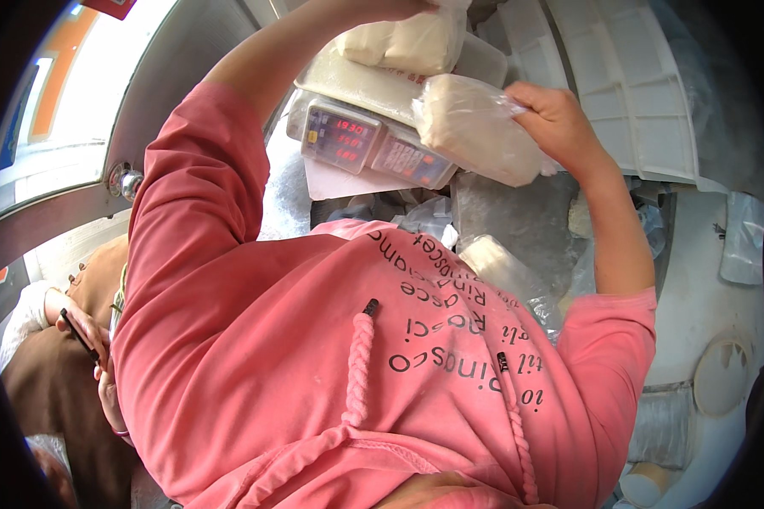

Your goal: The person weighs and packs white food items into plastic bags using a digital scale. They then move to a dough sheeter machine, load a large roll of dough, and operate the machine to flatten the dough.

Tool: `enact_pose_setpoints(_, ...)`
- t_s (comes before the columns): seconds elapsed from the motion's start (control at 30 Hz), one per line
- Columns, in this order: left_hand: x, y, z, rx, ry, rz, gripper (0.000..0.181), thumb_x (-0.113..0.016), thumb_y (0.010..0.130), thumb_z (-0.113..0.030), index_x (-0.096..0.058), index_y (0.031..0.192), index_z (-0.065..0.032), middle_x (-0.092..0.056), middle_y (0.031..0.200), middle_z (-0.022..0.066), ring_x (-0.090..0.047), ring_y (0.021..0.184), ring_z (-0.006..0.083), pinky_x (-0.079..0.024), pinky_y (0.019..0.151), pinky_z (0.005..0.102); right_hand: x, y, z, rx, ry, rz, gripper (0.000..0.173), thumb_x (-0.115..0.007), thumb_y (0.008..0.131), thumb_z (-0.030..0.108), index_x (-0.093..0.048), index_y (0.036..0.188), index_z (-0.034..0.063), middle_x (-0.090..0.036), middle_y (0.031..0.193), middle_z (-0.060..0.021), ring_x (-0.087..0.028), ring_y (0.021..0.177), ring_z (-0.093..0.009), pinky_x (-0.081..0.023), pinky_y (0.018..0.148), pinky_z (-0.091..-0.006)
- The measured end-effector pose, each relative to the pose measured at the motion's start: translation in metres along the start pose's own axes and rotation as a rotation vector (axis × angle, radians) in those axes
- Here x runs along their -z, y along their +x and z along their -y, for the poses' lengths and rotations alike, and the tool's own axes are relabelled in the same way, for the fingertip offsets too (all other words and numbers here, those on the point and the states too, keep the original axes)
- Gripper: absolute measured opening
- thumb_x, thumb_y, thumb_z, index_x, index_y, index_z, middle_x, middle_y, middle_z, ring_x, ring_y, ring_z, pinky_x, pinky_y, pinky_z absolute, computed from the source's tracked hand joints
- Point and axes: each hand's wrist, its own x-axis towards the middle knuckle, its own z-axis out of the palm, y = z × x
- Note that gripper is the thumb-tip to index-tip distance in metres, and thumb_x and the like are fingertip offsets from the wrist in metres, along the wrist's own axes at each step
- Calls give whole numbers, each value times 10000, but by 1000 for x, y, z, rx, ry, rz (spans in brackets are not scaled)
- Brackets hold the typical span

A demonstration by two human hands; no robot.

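At the top edge, my left hand (402, 7), partly cut off by the frame, grips the gathered top of a clear plastic bag of pale blocks (420, 41). That bag is over the pan of a digital weighing scale (369, 83), whose red digits are lit. My right hand (557, 124) has its fingers closed on the edge of another clear plastic bag with pale, flat contents (477, 127). This second bag is tilted in front of the pan's right corner and partly covers the scale's keypad side. What the pale food is, I cannot tell.
White ribbed plastic panels (636, 83) stand at the upper right. Another bagged pale item (493, 261) lies near my shirt, by a grey metal surface (516, 210). A metal frame with a round knob (130, 182) is at left. Another person (70, 382) at lower left holds a dark, thin object.
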Motion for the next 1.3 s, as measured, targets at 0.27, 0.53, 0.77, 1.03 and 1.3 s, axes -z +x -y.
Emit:
enact_pose_setpoints(0.27,29,-5,2,365,-395,-312,324,-600,842,-236,-579,1090,-28,-643,885,205,-620,840,325,-473,760,402,-18,60,-17,223,-139,30,176,-522,775,128,-636,901,86,-625,798,-158,-586,742,-353,-462,646,-395)
enact_pose_setpoints(0.53,59,-72,-67,234,-242,-576,435,-666,807,-234,-500,1166,-54,-581,1040,136,-579,943,266,-452,832,374,-18,70,-33,104,-226,70,190,-555,787,184,-633,937,97,-654,896,-128,-613,822,-335,-474,698,-403)
enact_pose_setpoints(0.77,2,-75,-115,111,-390,-170,496,-713,743,-305,-523,1142,-81,-623,914,190,-608,833,352,-475,708,407,-7,71,-11,105,-8,-59,167,-635,825,201,-605,908,59,-471,603,16,-434,578,-100,-373,566,-248)
enact_pose_setpoints(1.03,10,-71,-103,217,-577,-507,194,-590,842,-71,-608,1035,-84,-633,968,91,-605,842,248,-474,762,350,57,-8,-6,269,-82,-528,184,-666,809,157,-586,891,14,-573,711,-30,-526,626,-106,-450,594,-262)
enact_pose_setpoints(1.3,-19,-105,-240,-354,-442,-574,412,-569,833,-23,-443,1223,22,-490,1177,152,-492,1030,253,-386,874,341,107,-271,-115,-367,-100,-685,196,-628,852,232,-639,879,38,-585,727,7,-508,663,-68,-424,620,-235)
